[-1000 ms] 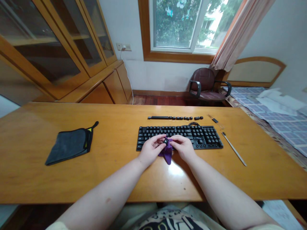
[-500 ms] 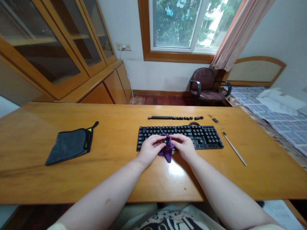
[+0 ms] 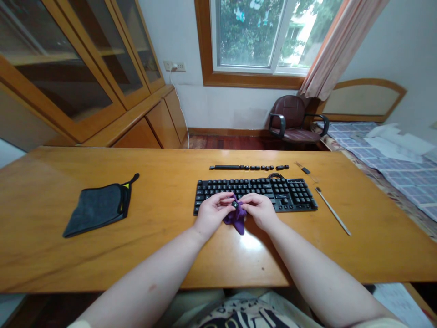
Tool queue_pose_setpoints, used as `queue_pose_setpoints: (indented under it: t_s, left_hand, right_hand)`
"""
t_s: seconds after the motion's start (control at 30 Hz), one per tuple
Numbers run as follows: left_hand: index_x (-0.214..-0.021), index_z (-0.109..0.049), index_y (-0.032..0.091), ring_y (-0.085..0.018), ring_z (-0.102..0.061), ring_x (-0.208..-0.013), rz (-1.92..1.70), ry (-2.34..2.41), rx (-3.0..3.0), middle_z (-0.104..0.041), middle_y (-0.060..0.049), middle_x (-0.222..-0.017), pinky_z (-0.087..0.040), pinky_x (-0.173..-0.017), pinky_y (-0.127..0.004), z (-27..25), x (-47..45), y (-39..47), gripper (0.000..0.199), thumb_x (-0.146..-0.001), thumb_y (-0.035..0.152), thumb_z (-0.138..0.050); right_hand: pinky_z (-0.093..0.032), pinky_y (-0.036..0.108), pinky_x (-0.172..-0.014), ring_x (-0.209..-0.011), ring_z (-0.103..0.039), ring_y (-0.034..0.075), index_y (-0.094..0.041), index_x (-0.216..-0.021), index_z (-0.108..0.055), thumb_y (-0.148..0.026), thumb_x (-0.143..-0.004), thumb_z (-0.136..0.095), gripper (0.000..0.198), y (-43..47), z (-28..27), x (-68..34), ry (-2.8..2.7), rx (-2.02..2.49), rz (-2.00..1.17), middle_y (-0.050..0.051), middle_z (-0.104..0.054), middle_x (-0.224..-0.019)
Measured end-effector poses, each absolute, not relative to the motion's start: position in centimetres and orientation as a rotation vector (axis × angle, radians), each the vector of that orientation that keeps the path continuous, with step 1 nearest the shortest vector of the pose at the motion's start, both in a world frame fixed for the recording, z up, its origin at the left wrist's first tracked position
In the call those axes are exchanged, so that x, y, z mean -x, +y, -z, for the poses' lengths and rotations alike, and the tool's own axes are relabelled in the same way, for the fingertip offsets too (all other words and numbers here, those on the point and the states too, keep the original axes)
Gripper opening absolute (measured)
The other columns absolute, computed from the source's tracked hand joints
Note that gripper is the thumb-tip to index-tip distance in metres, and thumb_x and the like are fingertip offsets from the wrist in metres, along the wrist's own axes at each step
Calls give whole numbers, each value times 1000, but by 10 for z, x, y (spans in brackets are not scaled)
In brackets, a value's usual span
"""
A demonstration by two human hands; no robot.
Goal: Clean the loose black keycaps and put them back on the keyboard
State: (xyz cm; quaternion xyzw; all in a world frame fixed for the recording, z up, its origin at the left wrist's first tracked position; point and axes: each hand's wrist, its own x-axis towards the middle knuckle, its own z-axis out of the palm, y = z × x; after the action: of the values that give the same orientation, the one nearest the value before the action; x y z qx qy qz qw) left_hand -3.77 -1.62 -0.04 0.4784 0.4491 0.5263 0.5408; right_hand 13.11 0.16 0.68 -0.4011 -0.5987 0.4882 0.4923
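Note:
My left hand (image 3: pixel 213 212) is closed, pinching a small black keycap (image 3: pixel 235 205) with a white mark on its face. A purple cloth (image 3: pixel 239 219) is bunched behind and below the keycap. My right hand (image 3: pixel 260 210) is closed on that cloth, its fingertips pressing it near the keycap's right side. Both hands are held over the front edge of a black keyboard (image 3: pixel 297 196) and hide part of its lower rows. Behind the keyboard, several loose black keycaps (image 3: pixel 252 167) lie in a row, a long space bar (image 3: pixel 227 167) among them.
A folded dark grey cloth (image 3: pixel 99 207) with a black loop lies at the left. Right of the keyboard are a thin brush (image 3: pixel 332 212) and a small wire keycap puller (image 3: pixel 305 171). The wooden desk (image 3: pixel 153 259) ends just before my body. A chair (image 3: pixel 290 120) stands beyond it.
The keycap has turned a little between my fingers, and the purple cloth has shifted and bunched around it. My right fingertips have moved slightly left. The things on the desk have not moved.

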Motion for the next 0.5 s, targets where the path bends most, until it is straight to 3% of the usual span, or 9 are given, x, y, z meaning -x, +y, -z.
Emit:
queue_pose_setpoints:
  t_s: [0.23,0.4,0.5]
  left_hand:
    - [-96,-65,16,-19,-66,-88,-1279,1095,-1183,-70,-7,-91,-54,-85,-37,-4,37,-17,34,-63,20,-71]
    - [-92,-65,15,-19,-66,-86,-1273,1089,-1184,-70,-6,-89,-54,-84,-36,-6,37,-18,32,-62,20,-72]
    - [-95,-64,15,-18,-66,-86,-1251,1070,-1181,-70,-7,-92,-53,-86,-36,-6,37,-18,33,-62,18,-71]
  right_hand:
    - [-53,32,-70,-73,-65,18,-21,-79,-72,-23,-58,-75,21,0,-1,-126,-1341,955,-1371,4,-71,-80]
    - [-52,31,-66,-67,-64,18,-20,-63,-70,-22,-59,-72,5,0,-8,-128,-1352,1016,-1273,4,-70,-70]
    - [-51,30,-63,-63,-63,17,-19,-64,-69,-23,-60,-71,6,0,-9,-128,-1335,1053,-1267,4,-69,-68]
